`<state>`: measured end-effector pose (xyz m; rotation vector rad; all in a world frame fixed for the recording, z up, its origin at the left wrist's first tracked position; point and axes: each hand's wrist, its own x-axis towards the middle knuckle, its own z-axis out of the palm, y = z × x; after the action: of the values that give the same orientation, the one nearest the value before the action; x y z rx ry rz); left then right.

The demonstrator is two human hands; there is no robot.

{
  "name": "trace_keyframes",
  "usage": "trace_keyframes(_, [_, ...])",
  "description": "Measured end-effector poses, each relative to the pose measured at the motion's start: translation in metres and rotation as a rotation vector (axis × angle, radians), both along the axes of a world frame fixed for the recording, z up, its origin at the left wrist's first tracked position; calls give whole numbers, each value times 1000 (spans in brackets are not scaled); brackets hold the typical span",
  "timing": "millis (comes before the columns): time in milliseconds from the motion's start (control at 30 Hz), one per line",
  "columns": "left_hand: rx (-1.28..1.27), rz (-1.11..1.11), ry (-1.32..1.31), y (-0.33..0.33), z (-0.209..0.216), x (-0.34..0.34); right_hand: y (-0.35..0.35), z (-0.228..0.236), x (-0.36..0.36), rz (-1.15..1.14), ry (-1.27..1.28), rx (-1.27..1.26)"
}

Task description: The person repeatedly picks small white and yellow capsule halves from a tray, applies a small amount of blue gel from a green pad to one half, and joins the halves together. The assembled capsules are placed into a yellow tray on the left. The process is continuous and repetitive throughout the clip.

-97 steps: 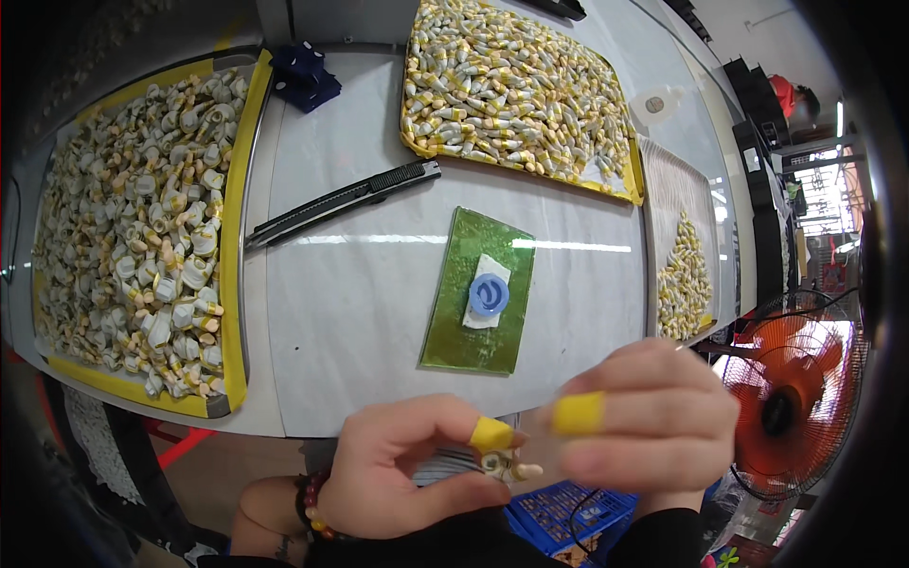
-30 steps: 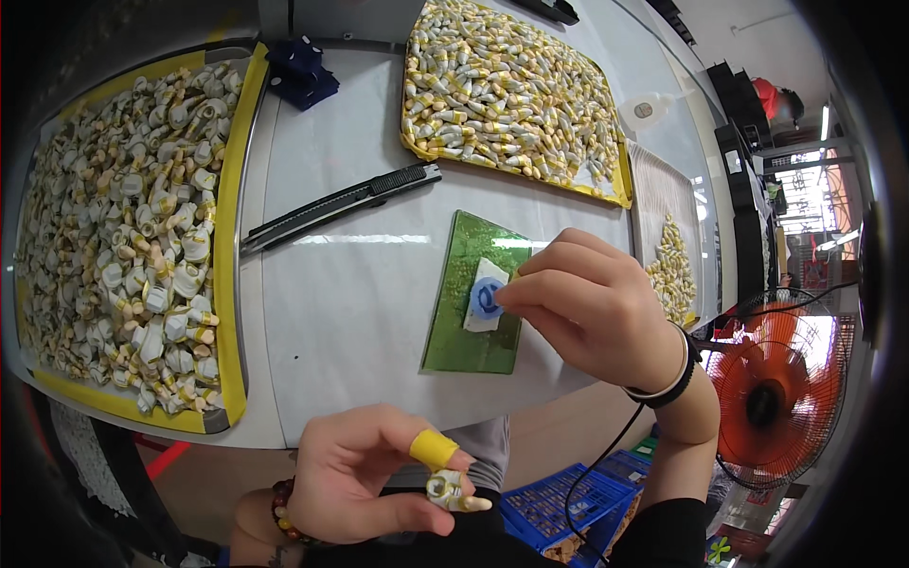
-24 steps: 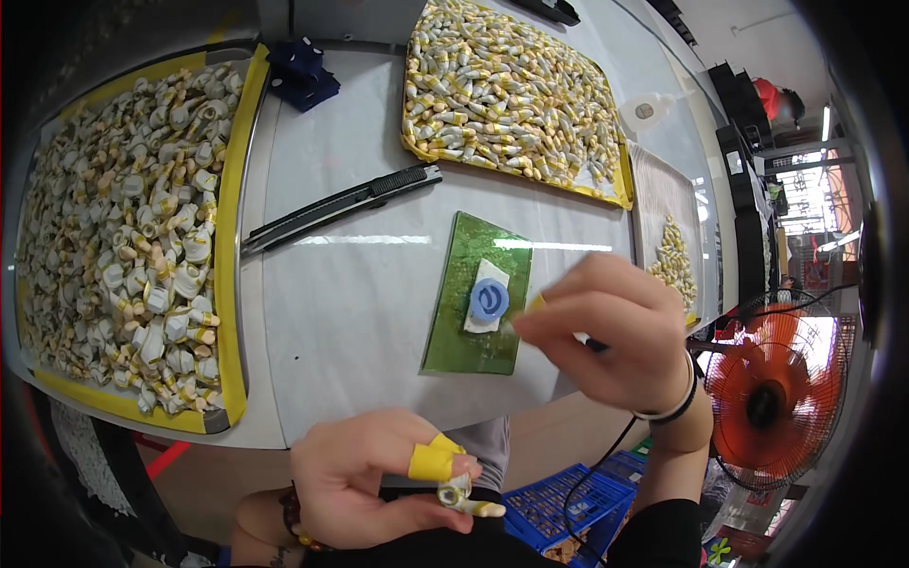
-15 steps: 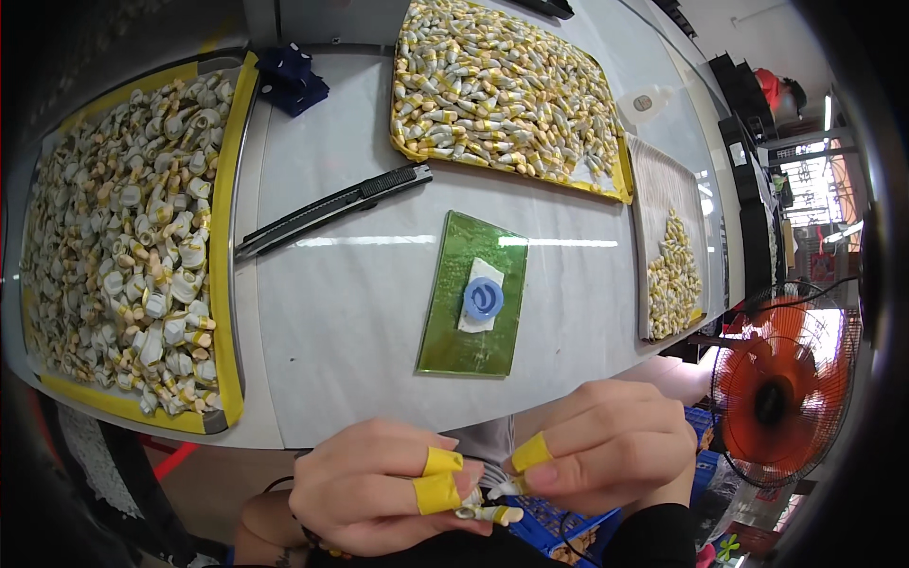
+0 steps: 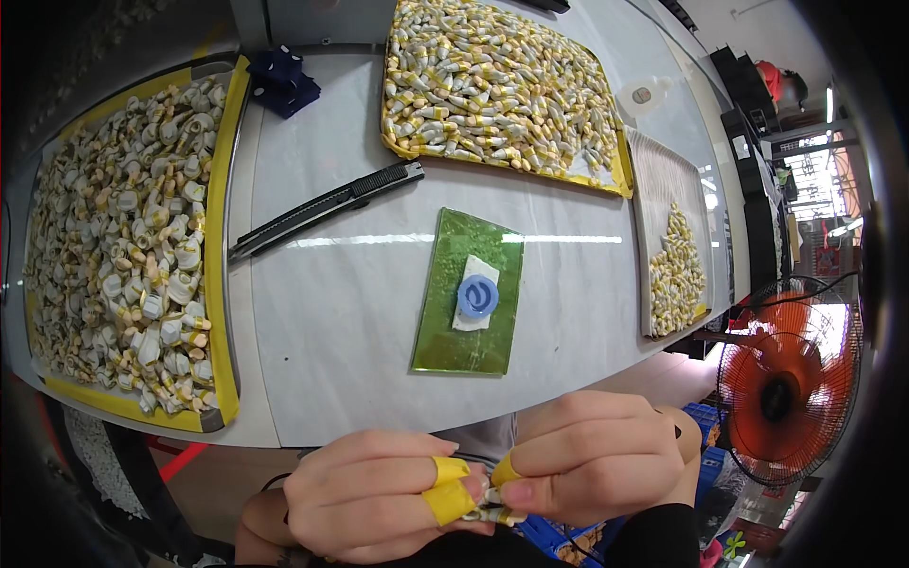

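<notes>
My left hand [image 5: 374, 492] and my right hand [image 5: 592, 462] meet low in front of me, past the table's near edge. Yellow tape wraps two fingers of the left hand and one finger of the right. Pinched between the fingertips are small white pieces with yellow bands [image 5: 494, 517]; the fingers cover much of them, so I cannot tell how many there are. Both hands are closed on these pieces. Beyond the hands, a green glass plate [image 5: 436, 346] lies on the table, bearing a white pad and a round blue cup [image 5: 478, 298] with a pale substance in it.
A yellow-edged tray [image 5: 223, 312] of white pieces stands left, another [image 5: 507, 167] at the back. A smaller tray [image 5: 668, 166] holds fewer at right. A black utility knife [image 5: 327, 210], dark cloth [image 5: 284, 83] and white bottle [image 5: 644, 95] lie about; an orange fan [image 5: 781, 398] stands right.
My fingertips have drawn closer together over the small pieces, covering more of them. The right hand has shifted slightly left and down. The whole view has moved a little.
</notes>
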<state>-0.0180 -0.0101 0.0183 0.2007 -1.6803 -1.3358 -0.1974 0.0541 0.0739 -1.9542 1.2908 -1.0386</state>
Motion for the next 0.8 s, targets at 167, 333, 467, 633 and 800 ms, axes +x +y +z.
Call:
trace_keyframes(167, [5, 2, -9, 0, 1, 2, -5, -3, -6, 118, -23, -27])
trace_keyframes(333, [-137, -18, 4, -4, -13, 3, -7, -4, -11, 177, -8, -73])
trace_keyframes(467, [-108, 1, -26, -1, -11, 4, -8, -2, -13, 217, -29, -48])
trace_keyframes(633, [-4, 62, 10, 3, -8, 1, -8, 0, -13, 218, -33, -35])
trace_keyframes(800, [206, 205, 3, 16, -3, -8, -6, -3, -7, 96, -9, -94])
